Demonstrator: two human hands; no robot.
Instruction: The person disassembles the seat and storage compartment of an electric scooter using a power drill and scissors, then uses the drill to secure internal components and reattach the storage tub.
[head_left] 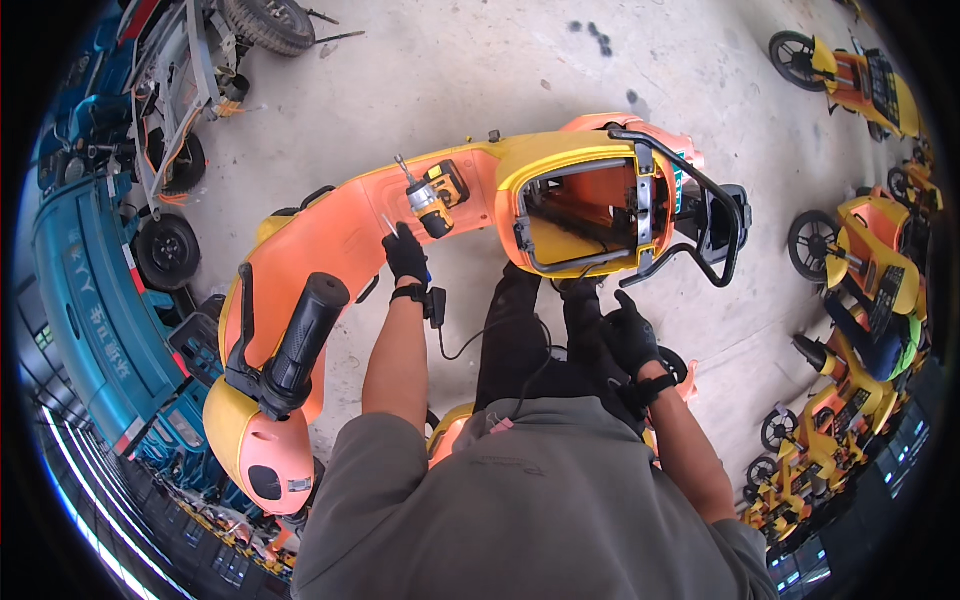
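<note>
An orange and yellow electric scooter (350, 205) stands before me, its handlebar grip (312, 320) at the left. The seat is off, so the storage opening (520, 215) shows its hollow inside. On the footboard lies a yellow and black cordless drill (436, 203). Beside the footboard's near edge, my left hand (405, 254), in a black glove, is closed around a screwdriver (388, 222); its thin shaft points up past the fingers, and a bit of blue shows below them. My right hand (632, 338), also gloved, hangs below the storage opening with index finger and thumb apart, nothing visible in it.
A black rear rack (735, 215) juts from the scooter's right end. Teal vehicles (95, 300) and a bare metal frame with wheels (180, 95) stand at the left. Several more yellow scooters (865, 240) line the right side. A black cable (470, 348) runs from my left wrist.
</note>
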